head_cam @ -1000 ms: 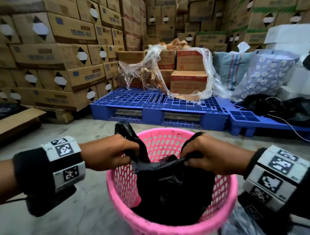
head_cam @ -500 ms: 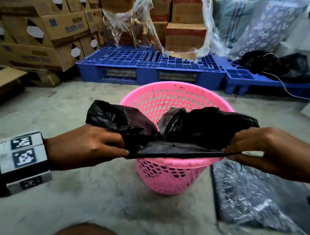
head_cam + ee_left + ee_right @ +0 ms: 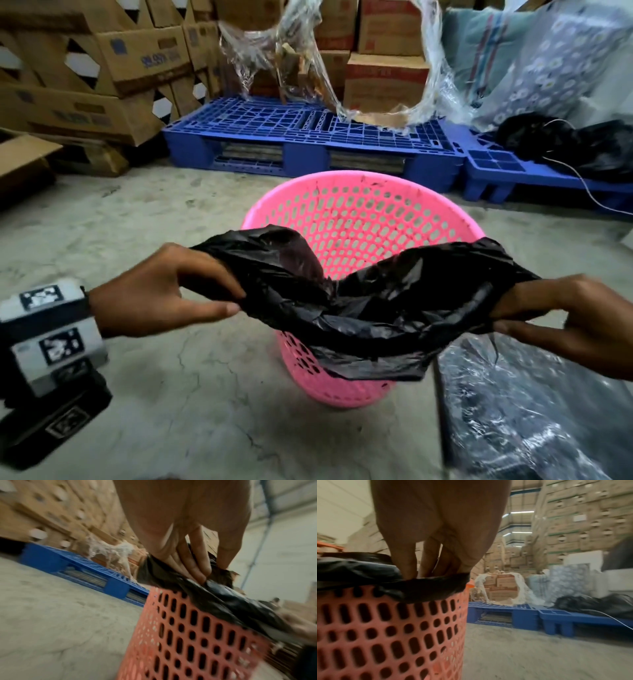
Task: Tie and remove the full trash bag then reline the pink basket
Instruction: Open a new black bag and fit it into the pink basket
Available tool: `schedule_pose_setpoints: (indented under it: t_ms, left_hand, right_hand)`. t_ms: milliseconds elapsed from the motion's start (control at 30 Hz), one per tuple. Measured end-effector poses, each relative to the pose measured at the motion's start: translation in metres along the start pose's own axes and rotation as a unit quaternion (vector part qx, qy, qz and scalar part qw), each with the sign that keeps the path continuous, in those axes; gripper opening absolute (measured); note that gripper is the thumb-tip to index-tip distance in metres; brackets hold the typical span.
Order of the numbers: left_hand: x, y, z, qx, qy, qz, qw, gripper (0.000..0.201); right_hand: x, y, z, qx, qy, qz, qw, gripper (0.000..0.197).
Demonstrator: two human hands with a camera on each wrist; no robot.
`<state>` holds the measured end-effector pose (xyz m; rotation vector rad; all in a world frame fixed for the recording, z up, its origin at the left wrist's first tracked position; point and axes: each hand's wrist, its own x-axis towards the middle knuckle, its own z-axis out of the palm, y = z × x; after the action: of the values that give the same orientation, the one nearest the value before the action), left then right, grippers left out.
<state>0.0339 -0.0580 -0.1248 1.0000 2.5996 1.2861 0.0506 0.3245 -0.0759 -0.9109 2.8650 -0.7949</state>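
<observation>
Left hand (image 3: 161,291): pinched black trash bag (image 3: 370,308) rim.
Right hand (image 3: 579,322): pinched opposite rim.
Why: mouth stretched wide to line pink basket (image 3: 359,219).

I see a black bag (image 3: 370,308) over the pink basket (image 3: 359,219) with its perforated grid, blue pallets (image 3: 308,137), brown cartons (image 3: 102,68), and a daisy-print sack (image 3: 565,68).

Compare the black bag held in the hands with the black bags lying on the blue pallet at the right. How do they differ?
The held black bag is stretched between the left hand and the right hand above the pink basket; the black bags on the pallet lie on the blue pallet. The held one looks flat and slack; those look bulky. A white cable crosses only those. Both are black, crinkled plastic.
</observation>
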Motion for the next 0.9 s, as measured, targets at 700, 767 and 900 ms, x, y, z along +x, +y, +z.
schedule_pose_setpoints:
  t_ms: [700,767,900]
  left_hand:
    - [0.029,-0.001,-0.042,-0.173,0.148,-0.335,0.915,0.015]
    - [0.033,-0.004,-0.038,-0.1,0.158,-0.303,0.935,0.023]
    - [0.045,-0.006,-0.019,-0.032,0.15,-0.242,0.958,0.042]
  right_hand:
    - [0.007,0.084,0.019,-0.242,0.202,0.13,0.94,0.016]
    - [0.012,0.081,0.016,-0.203,0.193,0.14,0.95,0.023]
    - [0.023,0.086,0.007,-0.116,0.161,0.184,0.963,0.051]
